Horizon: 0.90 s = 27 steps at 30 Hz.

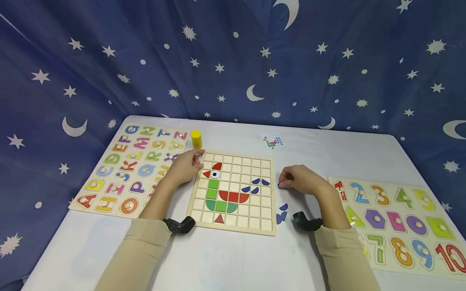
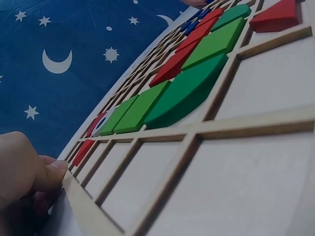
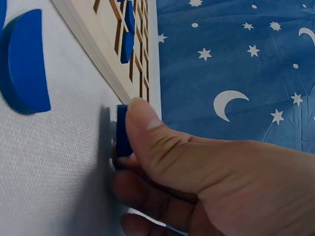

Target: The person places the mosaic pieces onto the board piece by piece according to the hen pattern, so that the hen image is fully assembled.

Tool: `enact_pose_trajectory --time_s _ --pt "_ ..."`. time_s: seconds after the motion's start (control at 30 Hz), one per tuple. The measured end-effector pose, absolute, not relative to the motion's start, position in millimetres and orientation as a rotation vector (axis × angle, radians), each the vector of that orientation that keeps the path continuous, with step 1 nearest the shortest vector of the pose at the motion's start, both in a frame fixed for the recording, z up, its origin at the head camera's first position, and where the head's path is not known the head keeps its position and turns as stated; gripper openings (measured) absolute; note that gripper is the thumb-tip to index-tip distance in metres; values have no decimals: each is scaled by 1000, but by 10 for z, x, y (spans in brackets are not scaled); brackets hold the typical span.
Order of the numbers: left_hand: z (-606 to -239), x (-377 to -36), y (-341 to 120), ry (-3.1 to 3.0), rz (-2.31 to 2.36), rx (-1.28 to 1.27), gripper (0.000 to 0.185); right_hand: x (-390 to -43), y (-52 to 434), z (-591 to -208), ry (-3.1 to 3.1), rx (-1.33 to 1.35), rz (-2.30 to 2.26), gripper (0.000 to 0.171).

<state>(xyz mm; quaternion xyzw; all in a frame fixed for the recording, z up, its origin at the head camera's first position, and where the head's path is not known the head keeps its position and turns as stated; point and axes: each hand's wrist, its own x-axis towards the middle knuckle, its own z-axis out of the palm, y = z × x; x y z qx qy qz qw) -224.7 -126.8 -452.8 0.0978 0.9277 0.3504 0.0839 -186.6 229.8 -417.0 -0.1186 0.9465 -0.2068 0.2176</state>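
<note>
Right hand [image 1: 303,180]: fingers curled, grip pinching blue piece [image 3: 122,131] on tabletop [image 1: 233,258] beside grid board [image 1: 269,232] right edge. Left hand [image 1: 185,165]: fingers curled, grip touching board's far-left corner.

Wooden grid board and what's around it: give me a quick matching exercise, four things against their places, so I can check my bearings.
Things:
1. Yellow wooden cylinder
2. Small blue wooden piece
3. Red triangle piece
4. Pattern card

Places:
A. Bottom row of the wooden grid board
B. On the table beyond the board's far edge, right of centre
C. Pinched in the right hand
D. Standing by the board's far left corner, near the left hand

Pairs: 1-D, 2-C, 3-A, 4-B
</note>
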Motion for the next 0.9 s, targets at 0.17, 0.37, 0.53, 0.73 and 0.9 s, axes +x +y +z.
enact_pose_trajectory --time_s 0.17,0.37,0.53,0.73,0.9 --pt "-4555 -2211 -1242 2770 1037 272 47 -1821 2309 -4196 2619 -321 -586 8" --pt "-4573 -2186 -1235 2775 1027 264 47 -1813 2284 -4215 2630 -323 -565 5" --pt "-4587 -2190 -1239 2782 1035 258 47 -1807 2254 -4196 2643 -327 -551 4" --pt "-4573 -2211 -1242 2790 1025 268 47 -1801 2214 -4171 2635 -337 -545 6" --pt "-4539 -2231 -1229 2789 1020 275 48 -1806 2195 -4184 2647 -332 -563 10"
